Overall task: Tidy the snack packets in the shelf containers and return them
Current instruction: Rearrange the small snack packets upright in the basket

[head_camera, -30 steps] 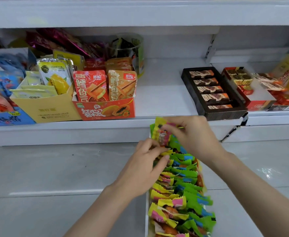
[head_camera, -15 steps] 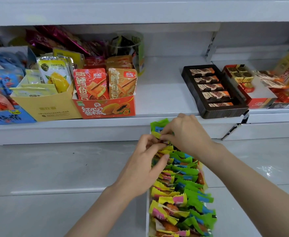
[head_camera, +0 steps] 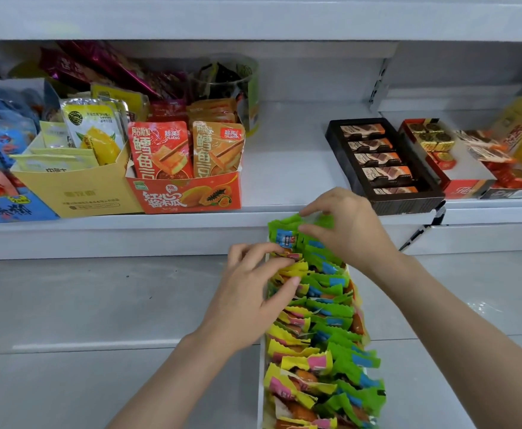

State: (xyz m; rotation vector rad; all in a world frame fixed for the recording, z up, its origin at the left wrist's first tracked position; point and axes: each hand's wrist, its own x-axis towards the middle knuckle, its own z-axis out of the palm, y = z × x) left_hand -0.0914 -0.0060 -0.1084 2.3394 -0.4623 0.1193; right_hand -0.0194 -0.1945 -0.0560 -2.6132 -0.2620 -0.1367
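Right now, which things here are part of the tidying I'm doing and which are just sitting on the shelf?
In the job:
green packet, pinched by the right hand
yellow packets, under the left hand
white tray holding the rows

Just sitting there:
orange box
yellow box
blue box
chocolate tray
clear tub

The right hand (head_camera: 351,230) is now pinching a green packet (head_camera: 287,232) at the row's far end, replacing the yellow-pink one it was lifting a second ago.
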